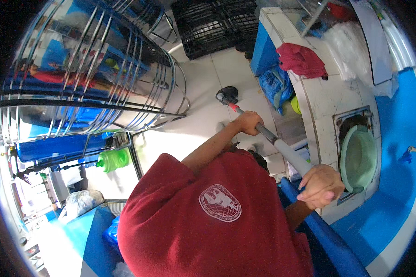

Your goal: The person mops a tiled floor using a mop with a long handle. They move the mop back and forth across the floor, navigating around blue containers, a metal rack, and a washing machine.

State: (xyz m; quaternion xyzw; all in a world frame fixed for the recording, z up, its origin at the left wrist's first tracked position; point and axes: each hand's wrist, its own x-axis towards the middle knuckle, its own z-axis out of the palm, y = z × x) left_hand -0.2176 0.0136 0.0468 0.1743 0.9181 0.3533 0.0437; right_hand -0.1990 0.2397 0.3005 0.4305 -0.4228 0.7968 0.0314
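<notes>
A long grey-and-white mop [290, 154] slants across in front of my body, its dark head [228, 94] down on the pale floor tiles. My left hand [248, 123] is closed round the pole partway down, just above a red part of it. Up at the pole's top end, my right hand [321, 186] is wrapped over it and hides the tip. Beside my right hand, a pale green basin [358, 159] sits in a square sink opening in the tiled counter.
Shiny metal racks [97, 69] stand on the left, with a green water bottle [113, 160] beyond. A black pallet [217, 23] lies ahead. On the right tiled counter [328, 108] are a red cloth [302, 61] and clear plastic bags [351, 46]. A blue bag [276, 87] hangs by its side.
</notes>
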